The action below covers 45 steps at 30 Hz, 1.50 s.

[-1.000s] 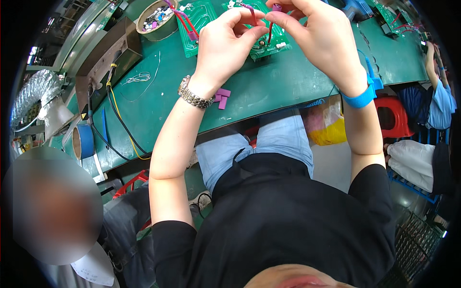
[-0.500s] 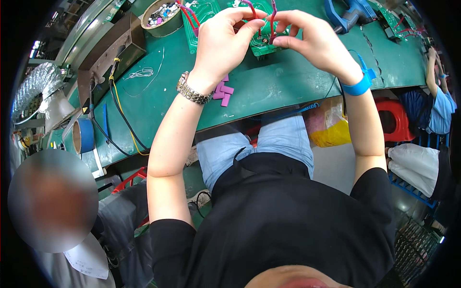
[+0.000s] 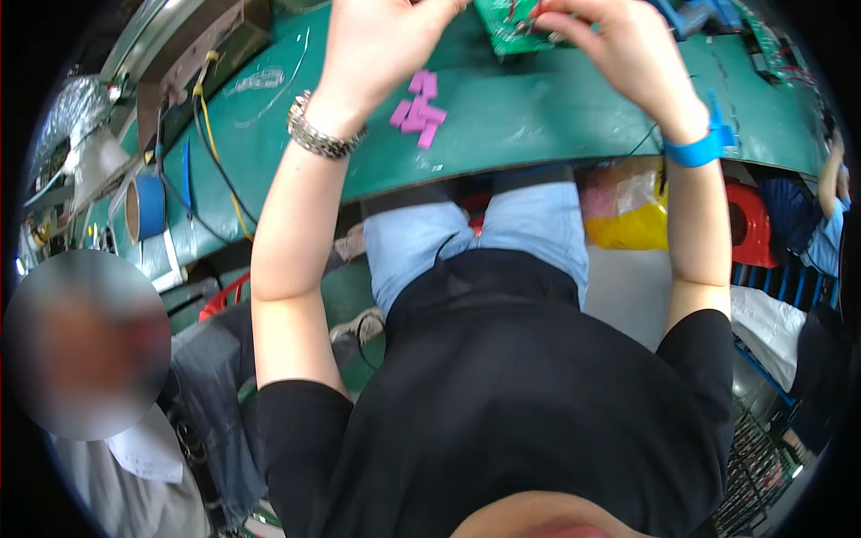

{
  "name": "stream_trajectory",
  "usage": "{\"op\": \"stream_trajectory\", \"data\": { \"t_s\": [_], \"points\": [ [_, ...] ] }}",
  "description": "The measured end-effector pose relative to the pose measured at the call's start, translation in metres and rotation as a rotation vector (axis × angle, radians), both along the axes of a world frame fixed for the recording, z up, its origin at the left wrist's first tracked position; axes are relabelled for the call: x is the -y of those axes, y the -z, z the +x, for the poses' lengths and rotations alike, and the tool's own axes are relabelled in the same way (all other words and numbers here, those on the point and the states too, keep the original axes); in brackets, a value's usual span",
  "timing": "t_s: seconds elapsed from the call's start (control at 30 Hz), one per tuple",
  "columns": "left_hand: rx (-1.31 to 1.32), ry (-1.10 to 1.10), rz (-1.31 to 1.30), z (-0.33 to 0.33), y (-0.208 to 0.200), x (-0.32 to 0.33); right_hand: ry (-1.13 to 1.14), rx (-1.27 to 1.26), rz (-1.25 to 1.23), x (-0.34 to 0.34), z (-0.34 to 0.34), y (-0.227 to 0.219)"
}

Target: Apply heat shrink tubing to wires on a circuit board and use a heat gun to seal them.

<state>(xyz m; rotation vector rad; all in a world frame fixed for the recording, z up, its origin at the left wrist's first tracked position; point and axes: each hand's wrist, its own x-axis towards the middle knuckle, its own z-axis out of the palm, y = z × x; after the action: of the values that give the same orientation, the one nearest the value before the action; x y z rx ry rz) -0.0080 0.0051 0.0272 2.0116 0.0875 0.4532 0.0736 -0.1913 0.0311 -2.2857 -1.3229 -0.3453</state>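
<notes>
My right hand (image 3: 628,54) is over a green circuit board (image 3: 511,38) at the top edge, thumb and forefinger closed on a red wire (image 3: 537,11) rising from it. Solder spots or metal parts near those fingertips are blurred. To the left of the board is my left hand (image 3: 377,49); its fingers run out past the top of the picture, so their grip is hidden. Several small purple rectangular sleeves (image 3: 417,115) lie in a loose group on the green bench (image 3: 511,117), below and between my hands.
At left are a metal trough (image 3: 193,67), black and yellow cables (image 3: 213,134), a blue tape roll (image 3: 146,206) and a thin wire (image 3: 285,94). A blue tool (image 3: 704,16) and another circuit board (image 3: 762,45) stand at upper right. A person sits at lower left.
My hands have drawn apart, the left one moving left, away from the board. The view has shifted, so the board and hands sit higher and are partly cut off.
</notes>
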Motion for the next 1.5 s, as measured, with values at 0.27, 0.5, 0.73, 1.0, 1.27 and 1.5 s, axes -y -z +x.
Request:
{"op": "stream_trajectory", "data": {
  "t_s": [0.27,0.5,0.73,1.0,1.27,1.5],
  "points": [
    [-0.242,0.021,0.401,-0.044,0.041,-0.049,0.189,-0.152,0.242,0.0,-0.029,0.007],
    [-0.188,0.088,0.739,-0.036,0.059,-0.036,0.016,-0.169,0.321,0.006,-0.032,0.043],
    [-0.152,0.109,0.637,-0.034,0.054,-0.03,0.094,-0.191,0.394,0.024,-0.028,0.052],
    [0.074,-0.08,0.175,-0.034,0.009,-0.013,0.31,-0.08,0.68,-0.025,-0.025,0.032],
    [0.281,0.007,-0.017,-0.007,-0.028,-0.014,0.062,-0.209,0.692,-0.057,-0.005,0.03],
    [0.468,0.077,-0.136,0.009,-0.02,-0.012,0.033,-0.205,0.741,-0.056,0.002,0.028]
  ]
}}
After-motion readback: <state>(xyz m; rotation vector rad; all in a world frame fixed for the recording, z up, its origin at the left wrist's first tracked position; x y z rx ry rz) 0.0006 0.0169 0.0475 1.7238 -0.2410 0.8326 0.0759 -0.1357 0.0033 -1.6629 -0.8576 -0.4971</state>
